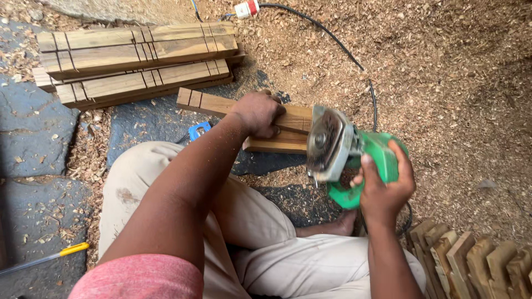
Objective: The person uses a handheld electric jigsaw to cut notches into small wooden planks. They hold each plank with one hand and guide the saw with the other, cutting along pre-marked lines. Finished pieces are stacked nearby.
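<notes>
On the sawdust-strewn ground, at the right end of the marked wooden plank: left hand clamped flat on it just beside the blade, right hand closed around the green circular saw, likely kickback or slip toward those fingers.

**Stuff lying around the work spot**

Sawdust everywhere. A stack of marked planks sits top left on grey stone slabs. Notched wood pieces bottom right, a yellow-tipped rod bottom left.
</notes>
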